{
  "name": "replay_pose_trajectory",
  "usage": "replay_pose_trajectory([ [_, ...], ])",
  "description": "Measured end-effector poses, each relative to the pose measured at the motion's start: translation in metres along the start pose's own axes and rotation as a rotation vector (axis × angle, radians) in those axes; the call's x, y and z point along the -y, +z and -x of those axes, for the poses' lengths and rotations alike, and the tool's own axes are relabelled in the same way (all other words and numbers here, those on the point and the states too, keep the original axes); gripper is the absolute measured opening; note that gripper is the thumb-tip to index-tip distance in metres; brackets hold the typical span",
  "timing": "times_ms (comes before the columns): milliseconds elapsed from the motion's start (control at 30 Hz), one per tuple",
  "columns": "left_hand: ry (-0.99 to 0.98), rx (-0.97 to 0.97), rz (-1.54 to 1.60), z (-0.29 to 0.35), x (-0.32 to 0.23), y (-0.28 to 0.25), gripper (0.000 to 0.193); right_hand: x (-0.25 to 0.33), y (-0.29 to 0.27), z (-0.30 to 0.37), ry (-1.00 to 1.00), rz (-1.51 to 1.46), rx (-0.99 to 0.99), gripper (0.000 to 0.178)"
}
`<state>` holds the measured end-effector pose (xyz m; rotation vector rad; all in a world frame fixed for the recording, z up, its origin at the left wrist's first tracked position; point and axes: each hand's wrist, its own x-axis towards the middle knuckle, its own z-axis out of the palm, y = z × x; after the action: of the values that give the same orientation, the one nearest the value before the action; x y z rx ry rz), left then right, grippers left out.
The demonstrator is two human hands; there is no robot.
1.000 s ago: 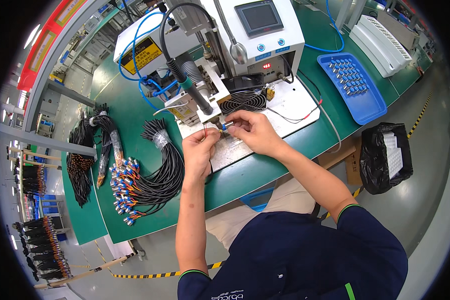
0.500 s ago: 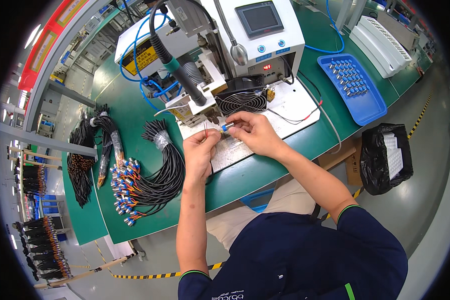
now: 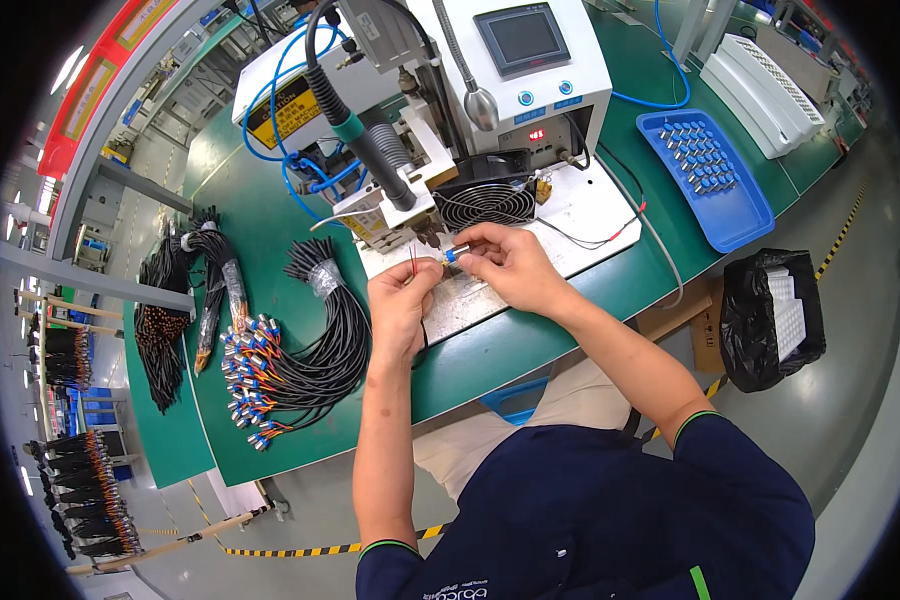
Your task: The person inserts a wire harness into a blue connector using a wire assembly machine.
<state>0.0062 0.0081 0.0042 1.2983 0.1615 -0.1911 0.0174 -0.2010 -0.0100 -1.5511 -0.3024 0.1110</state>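
Indoors, green table (image 3: pixel 480 367), grey floor (image 3: pixel 785 425); left grip (image 3: pixel 401 303) pinches wires (image 3: pixel 413 262), right grip (image 3: pixel 515 267) a connector (image 3: pixel 456 254).

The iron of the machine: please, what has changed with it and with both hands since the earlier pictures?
The iron has moved up and slightly left in the view, away from the connector. Nothing was taken or let go: the left hand still pinches the wires, the right hand the connector. The tray stayed put.

Grey floor (image 3: pixel 310 500) runs beneath, yellow-and-black tape (image 3: pixel 340 549) marking it. Green tabletop (image 3: pixel 460 372) stands centre; grey metal frame (image 3: pixel 120 284) rises at left, red-bordered sign (image 3: pixel 82 100) beside it. Bright strip light (image 3: pixel 67 69) shows upper left.
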Motion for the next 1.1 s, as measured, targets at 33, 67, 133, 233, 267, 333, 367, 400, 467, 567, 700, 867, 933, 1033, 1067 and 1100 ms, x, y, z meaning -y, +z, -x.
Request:
replay_pose_trajectory([
  [33, -0.003, 0.012, 0.011, 0.0, 0.0, -0.001, 0.007, 0.0, 0.0, 0.0, 0.008, -0.009, 0.0, 0.026],
  [67, -0.003, 0.013, 0.011, 0.0, 0.0, -0.001, 0.007, 0.001, 0.0, 0.001, 0.016, -0.018, 0.0, 0.027],
  [133, 0.038, 0.028, 0.121, -0.001, 0.0, -0.001, 0.01, -0.002, 0.0, 0.0, 0.008, -0.014, 0.005, 0.027],
  [233, 0.05, 0.002, 0.22, -0.001, -0.002, 0.0, 0.011, -0.003, -0.001, 0.0, 0.004, -0.012, 0.006, 0.028],
  [267, 0.051, 0.001, 0.219, -0.001, 0.0, -0.003, 0.011, -0.003, -0.001, 0.0, 0.005, -0.013, 0.005, 0.028],
  [333, 0.074, 0.043, 0.225, -0.001, 0.003, -0.009, 0.012, -0.002, 0.001, 0.0, 0.004, -0.018, 0.007, 0.028],
  [367, 0.073, 0.043, 0.225, -0.001, 0.003, -0.009, 0.012, -0.002, 0.001, 0.0, 0.005, -0.021, 0.005, 0.028],
  [400, 0.076, 0.048, 0.252, 0.0, 0.002, -0.008, 0.012, -0.002, 0.001, 0.0, 0.005, -0.021, 0.005, 0.028],
  [467, 0.079, 0.053, 0.278, 0.002, 0.002, -0.006, 0.013, -0.001, 0.0, 0.0, -0.003, -0.015, 0.0, 0.028],
  [567, 0.103, -0.002, 0.287, 0.006, 0.003, -0.002, 0.011, -0.002, 0.0, 0.001, -0.016, -0.003, -0.001, 0.028],
  [700, 0.181, -0.005, 0.243, 0.008, 0.005, 0.0, 0.012, -0.002, -0.001, 0.0, -0.017, -0.011, -0.002, 0.029],
  [867, 0.161, 0.055, 0.072, 0.003, 0.01, -0.009, 0.015, 0.004, -0.001, 0.001, 0.018, -0.001, 0.011, 0.028],
  [933, 0.137, 0.04, 0.007, 0.002, 0.009, -0.006, 0.015, -0.001, -0.002, 0.001, 0.013, -0.037, 0.013, 0.028],
  [1033, 0.118, 0.046, 0.003, 0.002, 0.008, -0.007, 0.015, -0.002, -0.001, 0.001, 0.0, -0.055, 0.022, 0.029],
  [1067, 0.117, 0.046, 0.003, 0.002, 0.006, -0.006, 0.015, -0.001, -0.001, 0.001, -0.007, -0.036, 0.025, 0.029],
  [1100, 0.096, 0.045, 0.002, 0.002, 0.005, -0.006, 0.014, 0.0, -0.002, 0.001, -0.006, -0.035, 0.024, 0.029],
])
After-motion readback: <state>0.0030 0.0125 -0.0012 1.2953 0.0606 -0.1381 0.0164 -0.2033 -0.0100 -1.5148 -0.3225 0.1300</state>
